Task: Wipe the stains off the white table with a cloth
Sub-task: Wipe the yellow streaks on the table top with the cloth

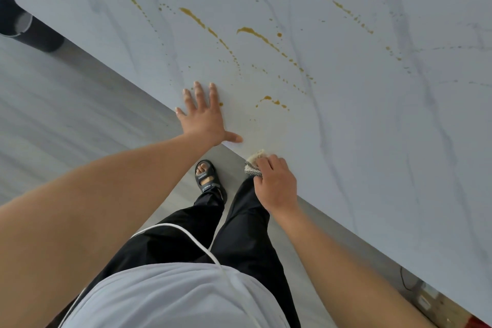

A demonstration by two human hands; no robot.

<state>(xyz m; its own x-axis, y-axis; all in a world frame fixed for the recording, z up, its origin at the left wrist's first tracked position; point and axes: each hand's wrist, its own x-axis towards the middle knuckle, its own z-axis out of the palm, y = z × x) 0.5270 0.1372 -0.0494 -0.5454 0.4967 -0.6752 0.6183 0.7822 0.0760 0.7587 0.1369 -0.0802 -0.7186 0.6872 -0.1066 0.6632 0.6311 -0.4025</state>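
The white marble-veined table (372, 128) runs diagonally across the view. Brown-yellow stains (255, 34) streak and dot its top in several curved lines, the nearest one (271, 101) a short way beyond my hands. My left hand (205, 117) lies flat on the table by its near edge, fingers spread and straight. My right hand (277, 184) grips a small crumpled beige cloth (254, 164) with a dark checked patch, held at the table's near edge. Most of the cloth is hidden under my fingers.
A dark round bin (24, 26) stands on the grey floor beside the table's far left corner. My legs in black trousers and a sandalled foot (207, 177) stand close to the table edge. Cables and small items (426, 298) lie under the table at the lower right.
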